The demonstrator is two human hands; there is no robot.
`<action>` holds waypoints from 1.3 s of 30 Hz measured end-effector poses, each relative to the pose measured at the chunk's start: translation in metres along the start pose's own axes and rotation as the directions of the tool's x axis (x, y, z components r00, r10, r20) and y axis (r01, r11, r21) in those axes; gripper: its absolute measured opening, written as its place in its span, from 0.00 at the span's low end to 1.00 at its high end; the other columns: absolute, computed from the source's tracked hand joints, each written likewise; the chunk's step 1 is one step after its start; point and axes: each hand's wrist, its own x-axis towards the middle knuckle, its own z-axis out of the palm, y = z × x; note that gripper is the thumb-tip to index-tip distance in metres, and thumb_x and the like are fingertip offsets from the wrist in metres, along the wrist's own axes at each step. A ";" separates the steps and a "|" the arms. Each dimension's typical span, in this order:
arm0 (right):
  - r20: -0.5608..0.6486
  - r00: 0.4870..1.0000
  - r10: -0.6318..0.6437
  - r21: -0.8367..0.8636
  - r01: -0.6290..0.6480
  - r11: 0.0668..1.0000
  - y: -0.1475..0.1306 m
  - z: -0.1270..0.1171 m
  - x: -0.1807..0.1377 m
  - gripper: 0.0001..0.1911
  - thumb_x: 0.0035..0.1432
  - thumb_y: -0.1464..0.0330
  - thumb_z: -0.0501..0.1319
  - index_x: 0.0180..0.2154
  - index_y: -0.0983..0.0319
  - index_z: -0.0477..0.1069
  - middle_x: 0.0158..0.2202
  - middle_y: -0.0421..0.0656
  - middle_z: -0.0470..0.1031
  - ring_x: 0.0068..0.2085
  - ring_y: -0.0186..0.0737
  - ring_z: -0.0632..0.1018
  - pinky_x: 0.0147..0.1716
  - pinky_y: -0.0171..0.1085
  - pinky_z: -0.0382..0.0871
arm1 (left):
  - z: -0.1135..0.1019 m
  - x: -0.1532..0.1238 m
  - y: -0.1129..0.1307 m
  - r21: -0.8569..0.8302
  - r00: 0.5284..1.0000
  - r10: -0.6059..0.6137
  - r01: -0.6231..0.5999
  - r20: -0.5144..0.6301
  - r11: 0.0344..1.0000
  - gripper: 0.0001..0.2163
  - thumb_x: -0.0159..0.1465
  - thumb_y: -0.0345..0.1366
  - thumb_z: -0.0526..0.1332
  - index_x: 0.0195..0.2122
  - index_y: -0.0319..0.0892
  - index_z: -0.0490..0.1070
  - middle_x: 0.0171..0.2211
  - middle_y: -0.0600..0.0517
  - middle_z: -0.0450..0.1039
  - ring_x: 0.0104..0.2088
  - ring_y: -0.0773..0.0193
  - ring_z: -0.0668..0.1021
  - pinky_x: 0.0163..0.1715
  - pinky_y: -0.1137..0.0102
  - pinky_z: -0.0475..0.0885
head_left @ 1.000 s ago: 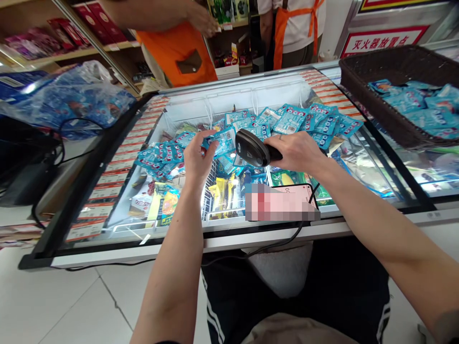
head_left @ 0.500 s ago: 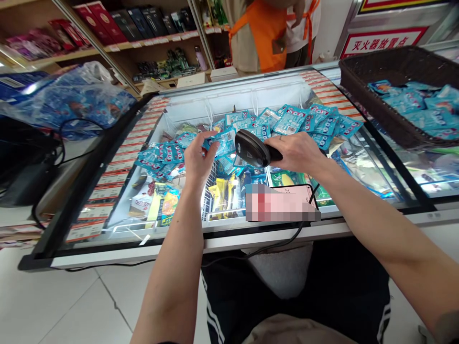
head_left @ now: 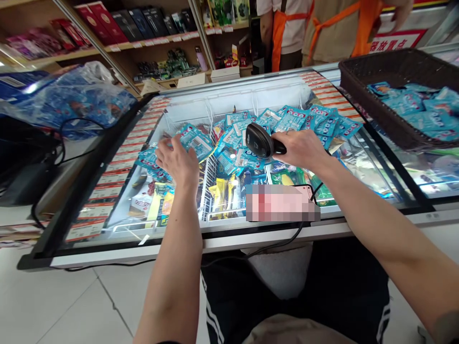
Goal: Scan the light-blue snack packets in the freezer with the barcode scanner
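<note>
My right hand is closed round the handle of a black barcode scanner, whose head points left over blue snack packets. My left hand is over the left-hand pile of packets with its fingers spread. Beside its fingertips a blue packet lies at an angle, barcode side up; whether the fingers touch it I cannot tell. More blue packets are heaped on the glass top of the chest freezer, in the middle and to the right.
A phone lies near the freezer's front edge, with the scanner cable running past it. At the right stands a dark woven basket holding more blue packets. A plastic-wrapped blue bundle sits at the left. Two people in orange aprons stand behind.
My left hand has moved left from the middle packets to the left pile, and its fingers have spread. The scanner has shifted slightly right and up. The people behind have moved right.
</note>
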 end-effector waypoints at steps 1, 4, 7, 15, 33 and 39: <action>0.003 1.000 0.004 -0.001 -0.004 1.000 0.000 0.000 0.000 0.20 0.57 0.60 0.58 0.49 0.63 0.72 0.37 0.48 0.80 0.37 0.47 0.77 0.32 0.39 0.57 | -0.001 -0.002 0.003 0.003 0.999 0.044 -0.044 0.009 0.999 0.20 0.63 0.40 0.58 0.57 0.46 0.67 0.60 0.46 0.63 0.60 0.45 0.64 0.57 0.48 0.58; 0.009 1.000 0.012 0.000 -0.012 1.000 0.000 -0.001 0.000 0.19 0.57 0.60 0.58 0.48 0.62 0.73 0.37 0.48 0.79 0.37 0.48 0.77 0.32 0.39 0.57 | -0.001 -0.006 0.013 -0.060 0.969 0.224 -0.219 0.102 0.974 0.19 0.65 0.45 0.57 0.56 0.51 0.68 0.60 0.48 0.64 0.60 0.46 0.63 0.58 0.50 0.55; 0.016 1.000 0.015 0.003 -0.015 1.000 0.000 -0.001 0.000 0.20 0.57 0.60 0.58 0.48 0.63 0.72 0.37 0.48 0.79 0.38 0.48 0.77 0.32 0.39 0.57 | 0.004 -0.008 0.018 -0.105 0.905 0.344 -0.328 0.251 0.939 0.17 0.63 0.49 0.57 0.52 0.52 0.72 0.56 0.47 0.68 0.58 0.45 0.66 0.58 0.50 0.55; 0.014 1.000 0.008 -0.018 -0.008 1.000 0.000 -0.001 0.001 0.20 0.57 0.60 0.58 0.48 0.62 0.72 0.37 0.48 0.79 0.37 0.48 0.77 0.31 0.39 0.57 | 0.013 -0.007 0.007 0.043 0.929 0.252 -0.274 0.272 0.961 0.15 0.65 0.42 0.54 0.50 0.51 0.74 0.51 0.44 0.71 0.54 0.44 0.68 0.52 0.50 0.58; 0.013 0.999 0.031 -0.007 -0.031 1.000 0.000 -0.003 0.000 0.20 0.57 0.59 0.58 0.49 0.62 0.72 0.37 0.47 0.79 0.37 0.47 0.77 0.32 0.39 0.57 | 0.009 -0.008 0.013 0.018 0.955 0.226 -0.234 0.191 0.972 0.17 0.66 0.43 0.51 0.50 0.46 0.73 0.52 0.41 0.69 0.54 0.45 0.67 0.55 0.51 0.55; 0.021 0.999 0.041 -0.001 -0.041 0.999 0.000 -0.003 0.000 0.21 0.57 0.59 0.58 0.49 0.62 0.72 0.37 0.47 0.80 0.37 0.47 0.77 0.32 0.39 0.57 | 0.010 -0.014 0.033 -0.099 0.893 0.328 -0.313 0.308 0.945 0.19 0.62 0.53 0.55 0.43 0.47 0.76 0.46 0.45 0.73 0.51 0.48 0.71 0.53 0.54 0.60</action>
